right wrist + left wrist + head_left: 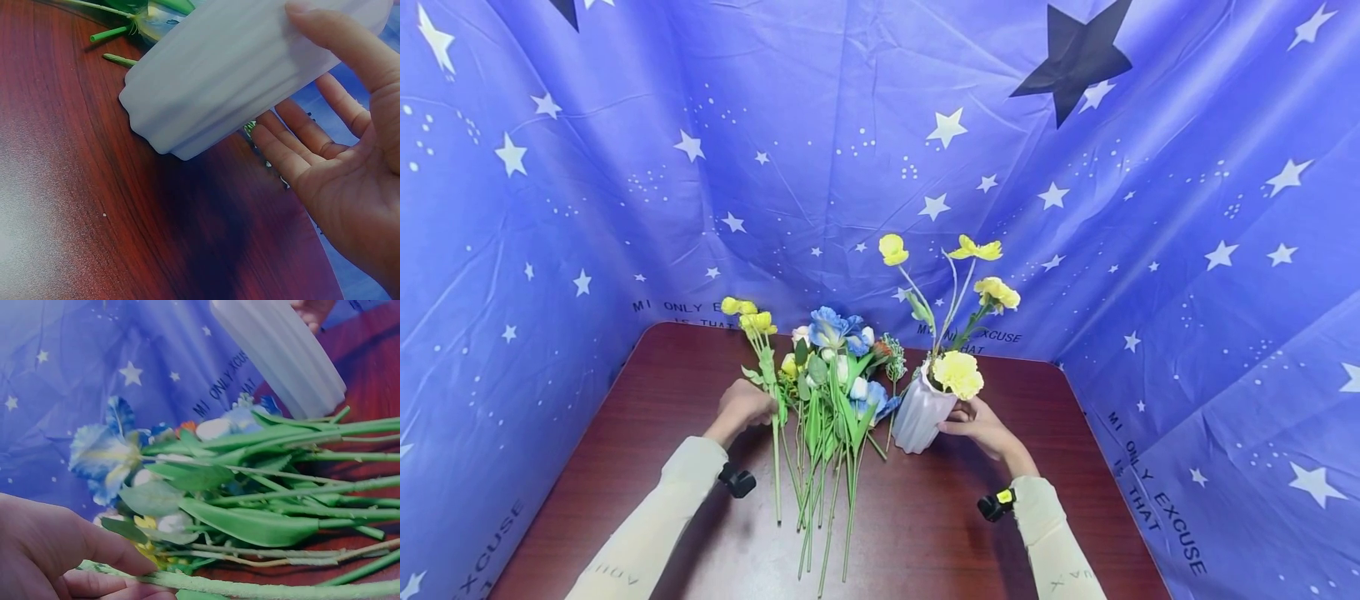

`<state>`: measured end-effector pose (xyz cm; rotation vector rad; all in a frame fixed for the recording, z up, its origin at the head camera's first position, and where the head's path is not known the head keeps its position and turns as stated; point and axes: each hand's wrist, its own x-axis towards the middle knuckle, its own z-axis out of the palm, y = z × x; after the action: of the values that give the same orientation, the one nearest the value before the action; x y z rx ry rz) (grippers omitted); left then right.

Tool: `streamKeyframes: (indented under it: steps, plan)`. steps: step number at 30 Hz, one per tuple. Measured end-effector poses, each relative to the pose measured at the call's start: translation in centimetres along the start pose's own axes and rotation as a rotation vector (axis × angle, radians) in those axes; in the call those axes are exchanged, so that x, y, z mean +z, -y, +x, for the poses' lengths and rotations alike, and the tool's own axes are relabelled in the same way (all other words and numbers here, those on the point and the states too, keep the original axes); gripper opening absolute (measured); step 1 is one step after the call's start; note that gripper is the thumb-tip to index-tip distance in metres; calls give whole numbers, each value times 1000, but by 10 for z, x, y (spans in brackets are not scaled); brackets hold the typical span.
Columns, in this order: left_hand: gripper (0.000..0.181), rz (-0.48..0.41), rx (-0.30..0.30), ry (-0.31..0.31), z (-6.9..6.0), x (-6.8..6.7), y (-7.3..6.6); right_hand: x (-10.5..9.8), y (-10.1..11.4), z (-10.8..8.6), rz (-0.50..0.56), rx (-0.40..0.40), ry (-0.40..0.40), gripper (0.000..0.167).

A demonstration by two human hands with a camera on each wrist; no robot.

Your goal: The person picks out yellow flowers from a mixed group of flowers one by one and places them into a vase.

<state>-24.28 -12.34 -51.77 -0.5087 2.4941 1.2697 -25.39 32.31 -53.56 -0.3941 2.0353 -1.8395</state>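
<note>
My left hand pinches the green stem of a flower with small yellow blooms, at the left side of a pile of flowers. A pale, fluted vase stands on the table to the right of the pile. It holds several yellow flowers that lean different ways. My right hand grips the vase from its right side, thumb on the near wall and fingers round behind, as the right wrist view shows. The stems inside the vase are hidden by its wall.
Blue irises, white tulips and other blooms lie heaped mid-table, their long stems pointing toward me. The dark red wooden table has a starry blue cloth behind it and on both sides.
</note>
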Motion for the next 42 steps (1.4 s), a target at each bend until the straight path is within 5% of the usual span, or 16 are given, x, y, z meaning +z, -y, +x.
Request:
streamKeyframes:
  steps: [5, 12, 22, 34, 42]
  plan:
    - [5, -62, 18, 1, -1, -5, -7, -1, 0, 0, 5, -5, 1, 67]
    - [22, -282, 51, 56, -8, -5, -18, -2, 0, 1, -4, -5, 2, 69]
    - [21, -261, 133, 123, -14, -12, -32, -2, -2, 1, -25, -1, 2, 67]
    - [25, -241, 367, 284, -12, -22, -36, -2, -2, 1, -16, -4, 8, 67]
    - [22, -242, 645, 417, -13, -26, -42, 0, -2, -1, 12, -7, 8, 64]
